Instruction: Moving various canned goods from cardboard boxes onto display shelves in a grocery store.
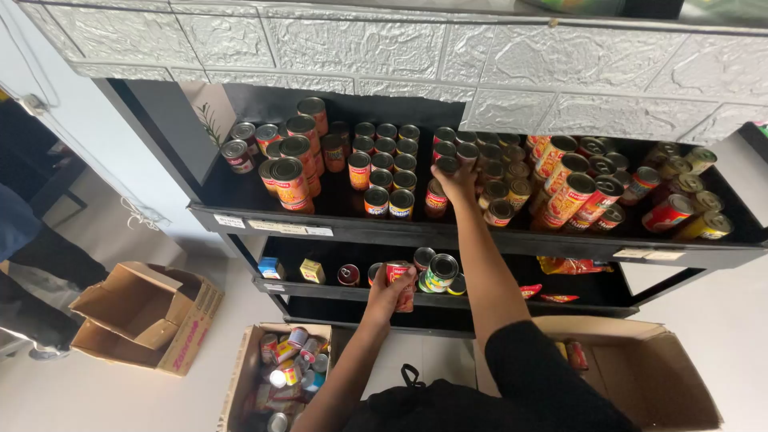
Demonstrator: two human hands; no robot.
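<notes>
Left hand (390, 294) clenched around a red-labelled metal tin (400, 282), right hand (458, 182) gripping a dark-topped can (446, 166) at twelve o'clock — crowded rows could topple.

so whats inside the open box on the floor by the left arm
The cardboard box holds a jumble of cans, lying tilted, beside the left hand's arm. What lies beneath the top cans is covered, and the frame edge cuts off the box's near end.

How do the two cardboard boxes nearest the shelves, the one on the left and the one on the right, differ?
The left box is narrow and packed with mixed cans; the right box is wider and looks almost empty, with only a red packet showing by its inner wall. The left box stands under the left hand, and the right box is partly hidden by the person's sleeve. Both are open brown cardboard on the floor.
</notes>
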